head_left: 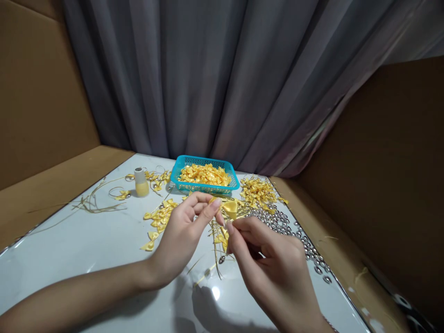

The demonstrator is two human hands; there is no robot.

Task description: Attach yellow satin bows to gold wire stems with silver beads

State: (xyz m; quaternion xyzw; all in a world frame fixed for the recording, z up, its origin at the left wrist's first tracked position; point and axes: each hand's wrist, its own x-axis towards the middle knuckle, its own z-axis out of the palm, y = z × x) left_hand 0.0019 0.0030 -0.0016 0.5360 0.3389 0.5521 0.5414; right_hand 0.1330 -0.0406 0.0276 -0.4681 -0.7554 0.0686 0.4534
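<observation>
Between the thumb and fingers of my left hand [182, 226] is a yellow satin bow [230, 209], held up above the table. My right hand [277, 263] pinches with thumb and forefinger just below the bow; what lies in that pinch is too small to make out. Under the hands, gold cords [214, 240] lie in a loose bundle, partly hidden by my fingers. A single dark silver bead [222, 260] shows beside my right fingertips. More yellow bows [161, 217] are spread to the left of my left hand.
A blue plastic basket [176, 178] full of small yellow bows stands at the back. Right of it are a bow pile [258, 190] and scattered silver beads [301, 238]. A small bottle [141, 182] and loose cords [99, 203] are on the left. Cardboard walls and a grey curtain [208, 78] surround the white table.
</observation>
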